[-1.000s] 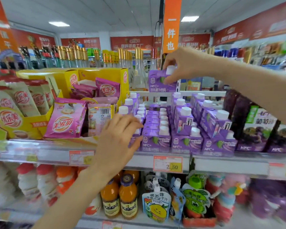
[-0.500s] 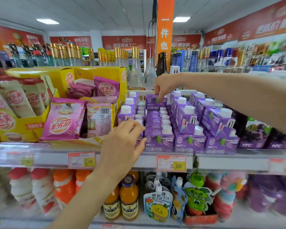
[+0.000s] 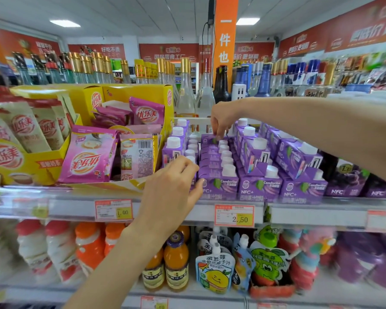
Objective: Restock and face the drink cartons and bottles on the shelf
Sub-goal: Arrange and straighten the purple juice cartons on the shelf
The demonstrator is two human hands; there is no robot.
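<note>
Purple drink cartons (image 3: pixel 218 186) with white caps stand in several rows on the middle shelf (image 3: pixel 299 210), partly stacked two high on the right. My right hand (image 3: pixel 222 118) reaches over the rows, its fingertips pinching the top of a purple carton (image 3: pixel 207 139) that sits at the back of the middle row. My left hand (image 3: pixel 172 190) is at the shelf front, fingers curled over the top of the front carton in the left row, which it mostly hides. Its thumb lies against the neighbouring front carton.
A yellow display box (image 3: pixel 42 168) of pink sachets stands left of the cartons. Dark grape cartons (image 3: pixel 345 181) stand to the right. Glass bottles (image 3: pixel 185 94) line the back. The lower shelf holds orange juice bottles (image 3: pixel 176 264) and drink pouches (image 3: pixel 214 270). A 2.50 price tag (image 3: pixel 234 216) hangs on the shelf edge.
My right hand brought a purple carton down from above and set it at the back of the middle row. My left hand stayed on the front left carton.
</note>
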